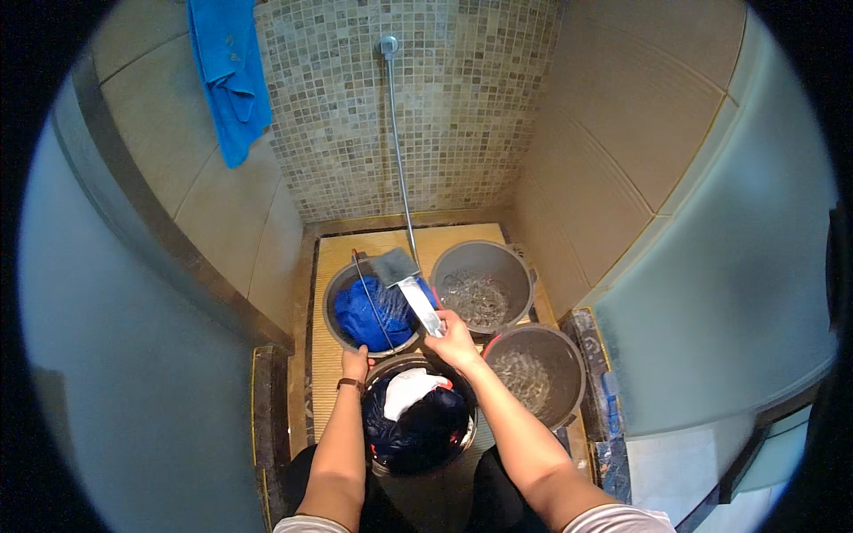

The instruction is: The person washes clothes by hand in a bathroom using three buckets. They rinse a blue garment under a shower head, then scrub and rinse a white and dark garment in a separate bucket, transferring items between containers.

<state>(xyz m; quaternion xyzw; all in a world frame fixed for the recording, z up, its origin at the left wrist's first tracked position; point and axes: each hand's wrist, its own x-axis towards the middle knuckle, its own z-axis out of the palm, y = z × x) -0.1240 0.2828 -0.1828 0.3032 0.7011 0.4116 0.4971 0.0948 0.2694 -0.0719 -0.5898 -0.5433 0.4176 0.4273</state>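
Observation:
My right hand [453,340] is wrapped round the silver handle of a shower head [394,265] with a grey square face. Fine streams of water fall from it into a grey bucket holding bright blue cloth [364,313]. At the near rim of that bucket [330,330], my left hand [356,362] grips the edge; a dark band circles its wrist. The bucket's thin wire handle leans across the cloth. Closest to me, a dark shiny-rimmed basin [472,433] holds dark clothes [418,435] with a white piece [411,392] on top.
Two grey buckets of water stand on the right, one farther back [530,280] and one nearer [579,373]. A silver hose [398,151] runs down the mosaic wall. A blue towel [229,80] hangs at upper left. Frosted glass panels [711,329] flank the yellowish slatted floor [342,242].

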